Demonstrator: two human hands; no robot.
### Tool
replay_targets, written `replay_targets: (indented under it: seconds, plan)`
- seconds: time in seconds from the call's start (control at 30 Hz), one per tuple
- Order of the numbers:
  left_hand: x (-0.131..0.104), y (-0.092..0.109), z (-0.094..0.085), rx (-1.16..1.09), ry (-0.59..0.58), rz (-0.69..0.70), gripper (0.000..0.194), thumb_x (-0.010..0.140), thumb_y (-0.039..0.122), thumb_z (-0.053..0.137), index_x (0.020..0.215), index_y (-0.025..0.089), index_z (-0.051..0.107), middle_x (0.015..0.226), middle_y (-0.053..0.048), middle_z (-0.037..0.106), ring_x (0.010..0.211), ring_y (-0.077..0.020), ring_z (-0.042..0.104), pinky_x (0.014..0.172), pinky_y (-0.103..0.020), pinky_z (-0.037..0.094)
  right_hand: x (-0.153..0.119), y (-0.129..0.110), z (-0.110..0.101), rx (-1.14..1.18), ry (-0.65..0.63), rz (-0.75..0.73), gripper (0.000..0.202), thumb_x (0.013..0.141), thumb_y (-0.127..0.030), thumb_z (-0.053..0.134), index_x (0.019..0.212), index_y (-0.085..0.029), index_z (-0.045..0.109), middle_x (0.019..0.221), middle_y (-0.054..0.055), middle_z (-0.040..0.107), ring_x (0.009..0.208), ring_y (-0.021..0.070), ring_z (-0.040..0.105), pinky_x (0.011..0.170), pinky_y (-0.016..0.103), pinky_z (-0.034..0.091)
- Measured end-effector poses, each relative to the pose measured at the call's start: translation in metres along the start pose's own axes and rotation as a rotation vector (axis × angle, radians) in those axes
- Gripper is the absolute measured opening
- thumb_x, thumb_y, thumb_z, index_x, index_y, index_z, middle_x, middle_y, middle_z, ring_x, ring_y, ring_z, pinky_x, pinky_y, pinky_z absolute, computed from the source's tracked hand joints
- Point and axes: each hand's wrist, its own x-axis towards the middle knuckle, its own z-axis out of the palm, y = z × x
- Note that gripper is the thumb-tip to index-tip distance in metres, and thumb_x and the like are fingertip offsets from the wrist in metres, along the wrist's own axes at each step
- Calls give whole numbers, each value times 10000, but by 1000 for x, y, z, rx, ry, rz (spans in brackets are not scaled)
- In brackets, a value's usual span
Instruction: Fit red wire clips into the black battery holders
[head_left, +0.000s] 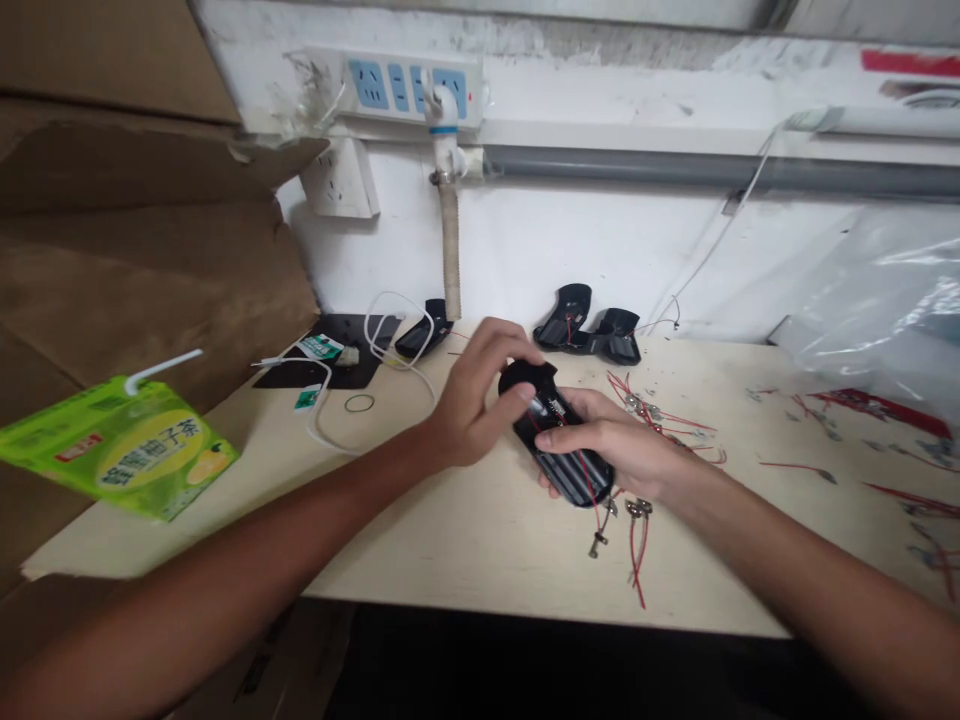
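Observation:
A black plastic housing (pixel 571 470) with a red wire on it is held above the table, tilted. My right hand (pixel 611 432) grips its right side, thumb across its face and fingertips showing beneath it. My left hand (pixel 487 395) is closed round its upper end, with the thumb on the front and the fingers over the top edge. A red wire with a metal contact (pixel 598 543) hangs from the lower end. Just right of it, more metal contacts with red wires (pixel 638 510) lie on the table.
Black housings (pixel 619 335) stand by the wall, and another (pixel 425 330) lies behind my left hand. Red wires and metal pieces (pixel 825 415) are scattered at right. A green drink carton (pixel 142 450), a white cable (pixel 322 400) and cardboard (pixel 135 260) are at left. A plastic bag (pixel 885 300) is at back right.

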Motion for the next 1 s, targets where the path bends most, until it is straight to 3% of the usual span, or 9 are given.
replay_targets:
  seconds: [0.1,0.17,0.27,0.33,0.5,0.6,0.83,0.9,1.0]
  plan:
    - [6,-16,-10,-3,193,-155,130,891,239,447,946,194,555,966,-49,531,829,-143,551,672,-286,478,-8,-11,-13,-155,-196,119,420,669,-267,768,1004,-174,531,718,11,631,572,175,651,504,288,542]
    - [9,-31,-17,166,202,-235,63,838,187,501,814,187,558,818,-14,546,747,-125,541,628,-254,460,-15,-18,-14,-353,-409,196,484,651,-289,783,1069,-154,580,794,35,660,606,165,653,551,284,551]
    - [9,-48,-23,408,80,-352,113,738,92,495,679,173,548,714,5,546,666,-116,519,624,-258,443,-26,-25,-2,-682,-754,163,509,662,-260,782,1140,-155,641,941,55,694,762,161,667,705,243,536]
    - [8,-52,-23,467,-25,-415,127,726,85,482,674,169,561,713,0,558,670,-118,521,647,-264,446,-30,-25,9,-822,-893,95,494,721,-209,743,1200,-168,631,974,50,703,784,139,661,724,197,508]
    - [3,-51,-16,499,-256,-465,131,732,105,474,687,159,584,777,-34,596,715,-138,535,666,-272,454,-32,-20,19,-923,-980,-26,571,747,-147,714,1297,-167,562,1063,75,693,938,176,656,830,211,472]
    - [2,-54,-15,495,-309,-520,135,724,103,473,677,150,592,803,-55,617,728,-149,547,663,-282,454,-33,-20,12,-884,-927,-1,578,750,-216,728,1303,-194,559,1102,76,678,988,192,645,869,238,468]
    - [0,-58,-13,513,-403,-534,138,723,113,469,662,156,585,818,-54,622,781,-160,557,687,-281,454,-28,-21,-5,-526,-734,132,399,770,-240,663,1150,-131,610,1078,113,649,750,149,636,594,251,526]
    - [0,-58,-13,523,-403,-532,134,723,113,471,658,157,580,823,-56,622,795,-166,559,707,-289,456,-20,-20,-14,-538,-514,29,278,790,-260,624,1038,-134,629,1010,97,655,682,139,610,525,244,488]
    - [1,-58,-14,554,-406,-544,132,730,106,473,662,160,573,853,-63,630,840,-182,572,775,-316,462,-3,-16,-34,-821,86,-255,109,814,-224,560,874,-160,624,815,52,634,611,128,534,550,274,421]
